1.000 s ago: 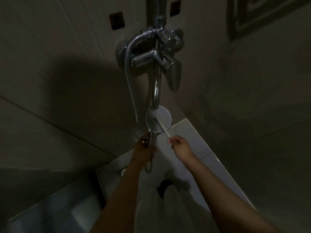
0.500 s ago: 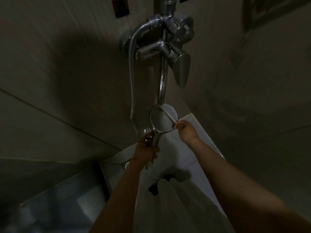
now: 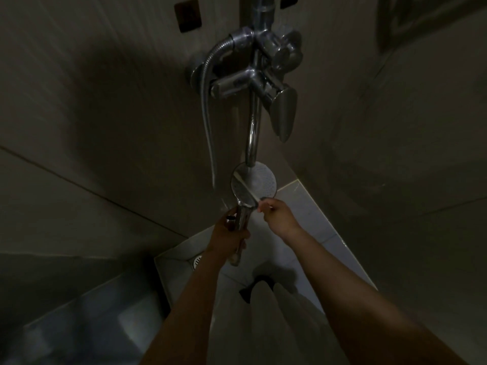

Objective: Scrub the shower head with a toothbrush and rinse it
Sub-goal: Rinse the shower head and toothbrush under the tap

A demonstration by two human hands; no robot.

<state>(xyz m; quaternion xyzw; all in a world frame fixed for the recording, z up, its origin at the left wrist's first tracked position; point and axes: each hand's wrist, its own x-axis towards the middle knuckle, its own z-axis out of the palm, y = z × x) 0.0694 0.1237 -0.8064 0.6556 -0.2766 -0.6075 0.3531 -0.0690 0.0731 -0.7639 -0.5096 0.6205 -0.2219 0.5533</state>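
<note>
Gripping the shower head (image 3: 263, 180) by its handle at centre frame, the left hand (image 3: 229, 235) holds it under the tap spout (image 3: 253, 138); the right hand (image 3: 279, 216) pinches a toothbrush (image 3: 247, 189) laid across its face.

Home bathroom shower corner: tiled walls (image 3: 105, 127), chrome mixer tap (image 3: 253, 80), floor drain (image 3: 197, 261).
</note>
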